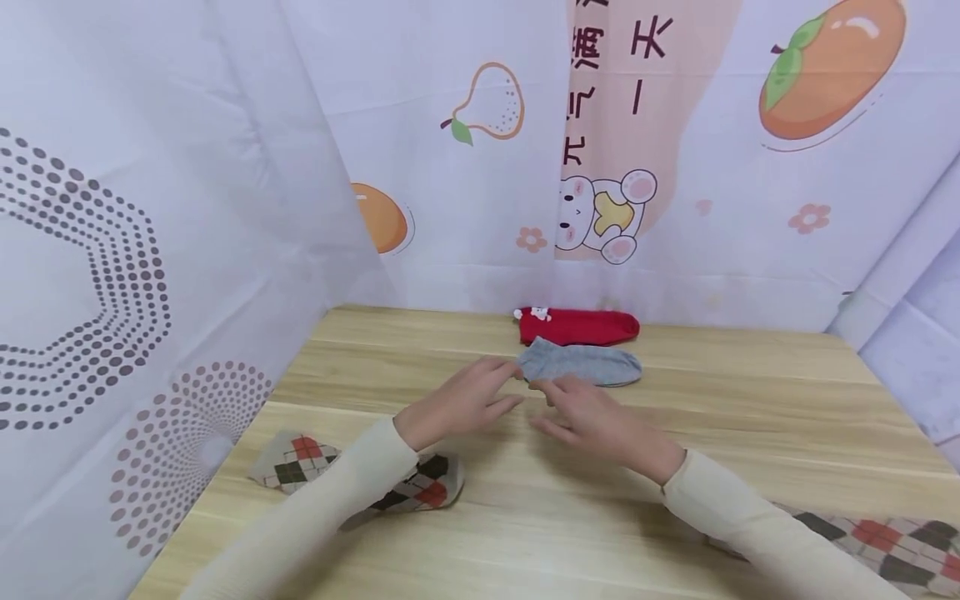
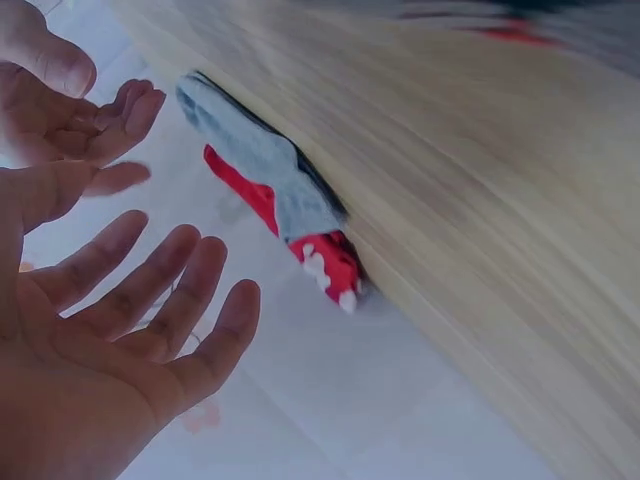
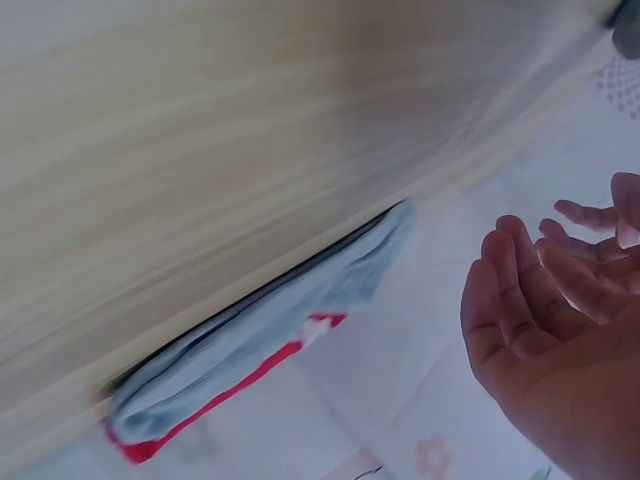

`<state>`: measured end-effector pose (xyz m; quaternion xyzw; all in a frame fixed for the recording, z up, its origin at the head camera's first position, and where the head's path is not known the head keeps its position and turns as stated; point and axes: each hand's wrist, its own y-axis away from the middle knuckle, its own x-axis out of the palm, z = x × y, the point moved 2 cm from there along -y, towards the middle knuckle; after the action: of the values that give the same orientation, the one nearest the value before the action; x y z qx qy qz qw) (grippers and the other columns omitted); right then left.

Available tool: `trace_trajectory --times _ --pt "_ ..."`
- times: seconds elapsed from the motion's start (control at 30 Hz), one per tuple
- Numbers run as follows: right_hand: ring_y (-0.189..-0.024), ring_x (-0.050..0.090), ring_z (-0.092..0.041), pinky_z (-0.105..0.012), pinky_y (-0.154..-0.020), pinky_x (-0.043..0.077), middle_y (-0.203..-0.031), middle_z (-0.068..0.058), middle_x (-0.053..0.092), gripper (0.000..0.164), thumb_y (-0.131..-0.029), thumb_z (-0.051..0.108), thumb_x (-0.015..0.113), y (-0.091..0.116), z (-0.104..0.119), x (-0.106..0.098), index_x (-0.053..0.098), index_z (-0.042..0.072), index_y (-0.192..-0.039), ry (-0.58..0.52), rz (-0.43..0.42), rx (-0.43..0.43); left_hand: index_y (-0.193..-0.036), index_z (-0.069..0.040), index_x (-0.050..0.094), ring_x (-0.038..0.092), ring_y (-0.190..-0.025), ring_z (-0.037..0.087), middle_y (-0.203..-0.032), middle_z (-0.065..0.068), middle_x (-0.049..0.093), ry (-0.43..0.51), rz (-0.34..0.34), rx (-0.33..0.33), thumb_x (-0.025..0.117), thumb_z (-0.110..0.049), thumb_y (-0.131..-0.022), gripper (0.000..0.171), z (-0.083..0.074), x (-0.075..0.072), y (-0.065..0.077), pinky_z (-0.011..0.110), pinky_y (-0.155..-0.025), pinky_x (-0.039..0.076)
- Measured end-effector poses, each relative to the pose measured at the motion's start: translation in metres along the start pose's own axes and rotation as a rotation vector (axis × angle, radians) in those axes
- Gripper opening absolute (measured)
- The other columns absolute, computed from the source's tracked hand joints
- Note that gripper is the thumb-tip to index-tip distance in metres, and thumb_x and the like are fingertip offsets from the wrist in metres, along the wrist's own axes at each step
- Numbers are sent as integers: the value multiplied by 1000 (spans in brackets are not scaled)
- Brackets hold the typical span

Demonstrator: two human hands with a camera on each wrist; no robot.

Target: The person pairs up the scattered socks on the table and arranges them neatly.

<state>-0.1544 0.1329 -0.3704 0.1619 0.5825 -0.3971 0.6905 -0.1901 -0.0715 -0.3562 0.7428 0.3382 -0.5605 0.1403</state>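
My left hand [image 1: 465,402] and right hand [image 1: 600,423] hover over the middle of the table, fingertips facing each other with a small gap. Neither holds anything; the fingers are loosely bent in both wrist views. Just beyond them lies a grey-blue sock [image 1: 581,364], flat, its cuff to the left. Right behind it is a red sock [image 1: 577,327] with white figures at its cuff. An argyle sock [image 1: 300,458] in beige, red and black lies partly under my left forearm. Another argyle sock [image 1: 877,542] lies at the right, partly hidden by my right sleeve.
The wooden table [image 1: 720,400] meets a white printed curtain [image 1: 465,208] at its back edge, close behind the red sock. A dotted white curtain [image 1: 217,325] borders the left side.
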Motion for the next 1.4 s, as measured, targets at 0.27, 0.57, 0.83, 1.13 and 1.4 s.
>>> trace_trajectory --times 0.27,0.57,0.83,1.13,1.4 --pt "-99 62 -15 -36 -88 54 -111 -4 64 63 -95 43 66 -9 23 10 43 14 -146 -20 103 16 -125 -7 61 54 -123 22 -127 6 61 -48 -5 -87 60 -28 -101 32 5 -13 43 38 -103 46" --pt "-95 59 -10 -35 -84 53 -113 -3 63 59 -98 46 60 -13 40 22 41 20 -148 -52 99 -42 -122 -5 63 59 -117 26 -123 8 63 -98 -30 -135 63 -27 -99 31 21 -25 81 39 -94 51" --pt "-97 57 -12 -35 -87 53 -115 -3 61 57 -99 43 59 -23 56 33 42 19 -149 -69 128 -149 -119 -4 64 60 -115 28 -121 10 64 -88 -27 -292 65 -24 -98 30 39 -36 121 45 -94 51" --pt "-91 53 -11 -30 -80 52 -113 -2 57 52 -101 43 54 -27 73 38 47 19 -146 -53 133 -232 -111 -3 65 63 -98 30 -107 14 67 -121 -5 -436 66 -19 -96 22 71 -49 179 48 -83 53" --pt "-84 50 -9 -24 -71 48 -104 0 58 48 -100 41 59 -25 83 42 52 20 -143 -62 153 -269 -99 -4 65 59 -76 16 -84 3 63 -128 -31 -471 70 -13 -92 12 94 -57 214 38 -68 51"
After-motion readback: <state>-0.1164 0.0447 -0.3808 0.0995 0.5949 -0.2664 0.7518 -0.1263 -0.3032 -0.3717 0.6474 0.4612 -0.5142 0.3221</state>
